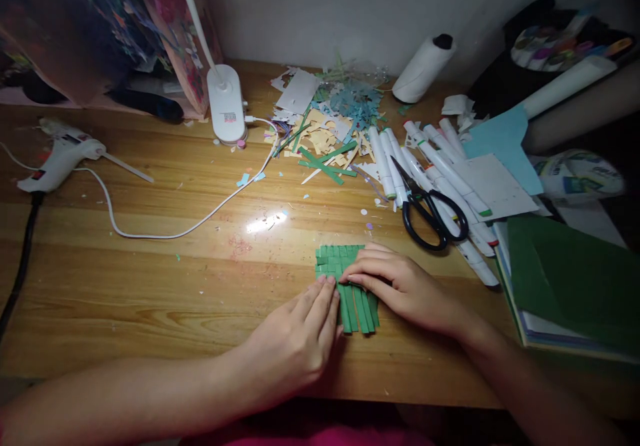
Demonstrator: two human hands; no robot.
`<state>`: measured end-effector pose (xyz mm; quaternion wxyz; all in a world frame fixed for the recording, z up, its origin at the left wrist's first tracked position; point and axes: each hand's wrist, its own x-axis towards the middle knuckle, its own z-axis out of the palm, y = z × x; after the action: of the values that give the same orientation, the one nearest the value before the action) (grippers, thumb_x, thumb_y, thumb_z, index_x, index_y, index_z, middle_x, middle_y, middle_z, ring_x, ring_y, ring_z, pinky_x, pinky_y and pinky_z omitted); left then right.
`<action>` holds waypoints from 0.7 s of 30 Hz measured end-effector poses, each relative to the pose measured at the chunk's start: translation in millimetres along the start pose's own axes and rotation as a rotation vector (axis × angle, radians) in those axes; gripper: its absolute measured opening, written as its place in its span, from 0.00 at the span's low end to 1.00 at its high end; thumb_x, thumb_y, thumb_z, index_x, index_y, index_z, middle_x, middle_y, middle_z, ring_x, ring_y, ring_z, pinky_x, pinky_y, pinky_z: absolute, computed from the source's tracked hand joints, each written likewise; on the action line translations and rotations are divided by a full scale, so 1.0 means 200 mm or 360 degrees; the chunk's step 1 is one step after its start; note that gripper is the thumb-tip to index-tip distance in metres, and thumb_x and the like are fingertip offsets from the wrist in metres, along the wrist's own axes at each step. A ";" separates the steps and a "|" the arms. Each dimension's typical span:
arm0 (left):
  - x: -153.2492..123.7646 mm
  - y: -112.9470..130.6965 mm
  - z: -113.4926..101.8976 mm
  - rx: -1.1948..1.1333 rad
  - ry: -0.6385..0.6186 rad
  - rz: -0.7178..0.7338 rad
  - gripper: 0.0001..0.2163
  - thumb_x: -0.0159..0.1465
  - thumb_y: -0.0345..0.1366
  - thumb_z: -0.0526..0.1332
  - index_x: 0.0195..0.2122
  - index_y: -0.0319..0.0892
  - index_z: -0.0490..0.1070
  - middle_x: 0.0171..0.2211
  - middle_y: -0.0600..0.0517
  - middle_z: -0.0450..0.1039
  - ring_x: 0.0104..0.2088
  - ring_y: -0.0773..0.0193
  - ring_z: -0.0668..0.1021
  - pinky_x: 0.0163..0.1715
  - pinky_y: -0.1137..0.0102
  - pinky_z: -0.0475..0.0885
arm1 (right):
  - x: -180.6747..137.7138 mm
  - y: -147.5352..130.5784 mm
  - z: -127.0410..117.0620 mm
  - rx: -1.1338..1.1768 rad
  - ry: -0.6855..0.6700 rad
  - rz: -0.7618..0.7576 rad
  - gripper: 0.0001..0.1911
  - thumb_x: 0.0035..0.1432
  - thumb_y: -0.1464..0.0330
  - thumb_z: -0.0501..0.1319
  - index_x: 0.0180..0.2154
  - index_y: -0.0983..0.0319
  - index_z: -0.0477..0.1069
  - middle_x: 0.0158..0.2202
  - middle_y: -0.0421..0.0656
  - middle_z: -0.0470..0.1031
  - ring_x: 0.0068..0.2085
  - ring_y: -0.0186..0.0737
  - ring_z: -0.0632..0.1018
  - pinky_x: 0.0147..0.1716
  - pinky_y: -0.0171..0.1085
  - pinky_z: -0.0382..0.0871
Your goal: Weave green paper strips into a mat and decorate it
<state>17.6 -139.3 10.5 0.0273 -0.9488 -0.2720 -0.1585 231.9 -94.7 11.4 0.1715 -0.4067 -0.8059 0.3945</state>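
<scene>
A small mat of woven green paper strips (345, 267) lies on the wooden desk (150, 286) in front of me, its loose strip ends pointing toward me. My left hand (300, 336) rests flat beside it, fingers stretched out, fingertips touching the mat's left edge. My right hand (400, 283) lies over the mat's right side, fingers extended and pressing down on the strips. Neither hand is wrapped round anything.
Black-handled scissors (427, 209) lie on several white markers (440, 166) to the right. Green paper sheets (575, 279) sit on a pad at far right. Paper scraps (330, 119) pile at the back, beside a white lamp base (227, 103). A glue gun (60, 156) and cables lie left.
</scene>
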 end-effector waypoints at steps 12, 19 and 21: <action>0.00 -0.01 0.01 -0.0116 0.0039 -0.0071 0.15 0.69 0.29 0.48 0.47 0.25 0.70 0.46 0.35 0.74 0.46 0.54 0.78 0.40 0.66 0.77 | 0.00 -0.01 0.00 0.0041 0.0042 0.0018 0.09 0.64 0.71 0.55 0.37 0.61 0.74 0.34 0.41 0.77 0.38 0.36 0.72 0.41 0.36 0.65; 0.03 -0.03 0.04 -0.0286 0.0044 -0.0379 0.09 0.69 0.32 0.49 0.44 0.35 0.67 0.32 0.49 0.74 0.23 0.67 0.75 0.19 0.72 0.70 | -0.01 -0.02 -0.03 0.0196 0.0088 0.0026 0.10 0.65 0.67 0.52 0.40 0.61 0.71 0.35 0.43 0.74 0.37 0.36 0.74 0.37 0.35 0.67; 0.04 -0.03 0.05 -0.0267 0.0022 -0.0452 0.08 0.69 0.33 0.50 0.44 0.36 0.65 0.28 0.52 0.71 0.21 0.67 0.73 0.18 0.72 0.68 | -0.01 -0.02 -0.03 0.0247 0.0047 -0.0060 0.12 0.64 0.61 0.53 0.42 0.61 0.69 0.36 0.45 0.74 0.36 0.38 0.74 0.35 0.36 0.67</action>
<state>23.9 -129.2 3.4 -0.0727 -0.8986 -0.3890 -0.1894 234.7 -95.4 18.8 0.2220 -0.3827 -0.7778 0.4464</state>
